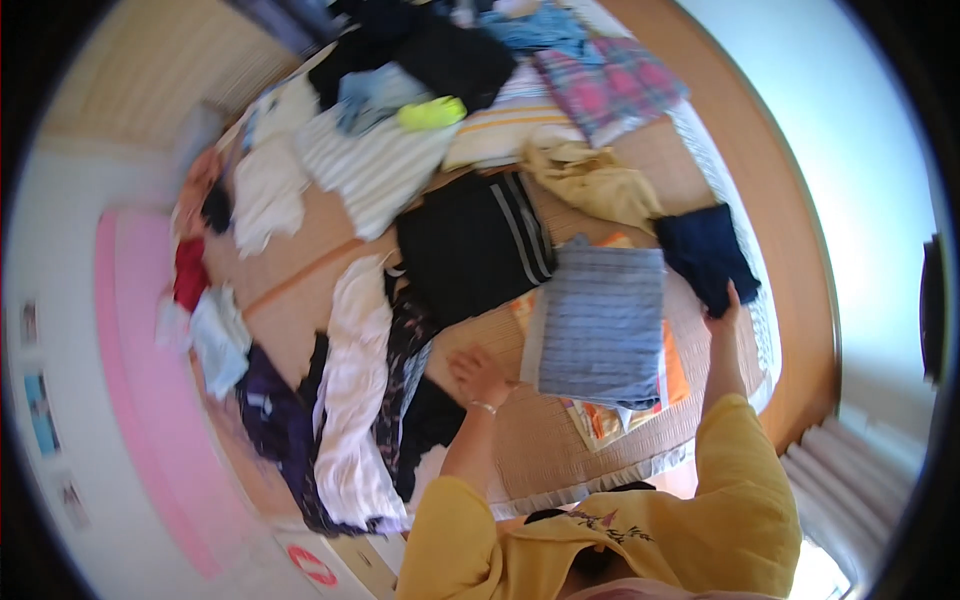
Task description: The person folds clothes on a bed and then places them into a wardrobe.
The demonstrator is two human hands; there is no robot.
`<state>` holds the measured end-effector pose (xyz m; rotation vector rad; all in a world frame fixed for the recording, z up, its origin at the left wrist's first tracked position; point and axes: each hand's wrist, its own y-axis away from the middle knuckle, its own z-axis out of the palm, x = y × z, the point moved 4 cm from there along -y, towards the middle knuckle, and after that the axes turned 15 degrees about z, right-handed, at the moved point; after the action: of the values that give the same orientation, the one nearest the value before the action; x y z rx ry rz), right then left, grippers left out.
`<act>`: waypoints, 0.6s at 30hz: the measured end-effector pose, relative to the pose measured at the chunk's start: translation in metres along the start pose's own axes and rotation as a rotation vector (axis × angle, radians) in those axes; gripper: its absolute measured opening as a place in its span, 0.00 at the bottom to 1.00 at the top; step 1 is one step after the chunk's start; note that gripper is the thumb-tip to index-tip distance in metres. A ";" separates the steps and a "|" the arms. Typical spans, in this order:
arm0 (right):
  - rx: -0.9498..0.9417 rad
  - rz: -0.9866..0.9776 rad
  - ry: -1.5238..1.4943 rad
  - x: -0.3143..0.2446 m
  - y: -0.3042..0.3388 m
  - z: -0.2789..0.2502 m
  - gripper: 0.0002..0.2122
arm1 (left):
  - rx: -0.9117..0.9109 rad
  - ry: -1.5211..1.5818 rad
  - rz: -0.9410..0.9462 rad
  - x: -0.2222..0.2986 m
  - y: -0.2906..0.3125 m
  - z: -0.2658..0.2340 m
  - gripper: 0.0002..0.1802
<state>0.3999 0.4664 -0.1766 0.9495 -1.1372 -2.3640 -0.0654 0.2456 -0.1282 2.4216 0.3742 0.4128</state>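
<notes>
"Cloth, dark navy, folded into a compact, roughly four-sided piece [705, 250], lies at the right side of the bed [530, 455]. Where does it stand relative to the fingers?"

"Beyond them and slightly leftward. The right hand [725, 308] touches its near corner; its long axis, only slightly the greater, slants from far left to near right."

"Are those fingers closed?"

"One cannot tell; they meet the edge, but the grip's underside is hidden. The left hand [480, 377], blurred, is open with fingers spread, and lies well apart from the navy piece, across a grey-blue, finely striped, flat-folded rectangular cloth [605, 320]."

"The right hand is therefore the nearer. What of materials?"

"The navy piece appears matt and soft. The striped cloth looks woven, with crisp folds, and overlies an orange-and-white patterned flat item [675, 375]. Farther off lies a mustard-tan, loosely crumpled garment [590, 180], its far-left neighbour being a black folded garment with grey bands [465, 250]. Left of the left hand, a long cream garment [355, 390] shows limp, lengthwise creases. The bed cover is tan and ribbed, with a white ruffled border [768, 350]."
</notes>
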 end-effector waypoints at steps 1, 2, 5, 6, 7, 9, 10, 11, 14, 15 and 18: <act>-0.032 -0.086 -0.046 -0.001 0.001 0.008 0.17 | -0.002 0.042 -0.077 -0.004 0.001 0.002 0.69; -0.117 -0.125 -0.075 -0.008 0.000 0.010 0.16 | -0.007 0.029 -0.046 -0.002 -0.002 -0.001 0.69; -0.085 -0.318 -0.019 -0.029 0.026 0.035 0.20 | -0.039 0.069 -0.058 0.004 -0.007 -0.006 0.73; -0.072 -0.384 0.062 -0.038 0.040 0.049 0.20 | -0.065 0.060 -0.087 0.007 -0.007 -0.011 0.73; -0.061 -0.444 0.148 -0.045 0.058 0.070 0.20 | -0.090 0.055 -0.122 0.008 -0.006 -0.014 0.74; 0.026 -0.574 0.318 -0.059 0.101 0.112 0.21 | -0.101 0.050 -0.107 0.011 -0.009 -0.013 0.76; -0.003 -0.599 0.409 -0.058 0.119 0.137 0.23 | -0.097 0.055 -0.121 0.008 -0.008 -0.013 0.77; -0.047 -0.609 0.479 -0.055 0.134 0.162 0.26 | -0.102 0.059 -0.122 0.005 -0.008 -0.014 0.77; -0.155 -0.548 0.584 -0.034 0.176 0.231 0.30 | -0.152 0.108 -0.177 0.002 -0.006 -0.017 0.78; -0.206 -0.517 0.592 -0.024 0.183 0.251 0.32 | -0.162 0.119 -0.180 0.003 -0.005 -0.020 0.78; -0.470 -0.427 0.542 0.022 0.196 0.318 0.31 | -0.155 0.111 -0.200 -0.003 -0.007 -0.021 0.79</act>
<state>0.1663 0.5085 0.1128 1.6178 -0.1727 -2.2814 -0.0768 0.2614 -0.1176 2.1919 0.6049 0.4696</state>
